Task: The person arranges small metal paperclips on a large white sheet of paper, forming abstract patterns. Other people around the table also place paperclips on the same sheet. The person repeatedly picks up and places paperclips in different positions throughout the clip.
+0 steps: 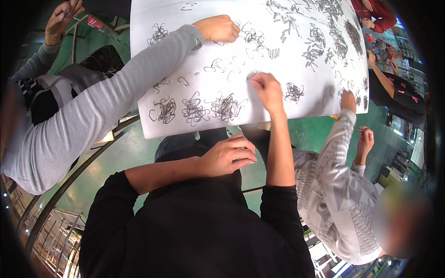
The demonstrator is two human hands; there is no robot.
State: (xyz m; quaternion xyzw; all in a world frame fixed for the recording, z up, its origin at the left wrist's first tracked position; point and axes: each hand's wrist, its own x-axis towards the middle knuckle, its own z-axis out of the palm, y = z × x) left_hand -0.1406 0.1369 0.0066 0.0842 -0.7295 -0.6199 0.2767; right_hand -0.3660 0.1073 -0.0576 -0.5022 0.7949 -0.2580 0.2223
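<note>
Over the near part of the white table, my right hand pinches a small bent wire hook between thumb and fingertips. My left hand is in front of my body, short of the table edge, with its fingers curled against the thumb. A tiny dark tip shows at its fingertips, too small to name. Tangled piles of wire hooks lie along the near edge, between and ahead of my hands. To the right of my right hand is a smaller hook pile.
A co-worker's grey sleeve reaches across the table from the left, its hand among hooks. On the right, another person's hand touches the table. Dense heaps of metal pieces cover the far right. More people sit beyond.
</note>
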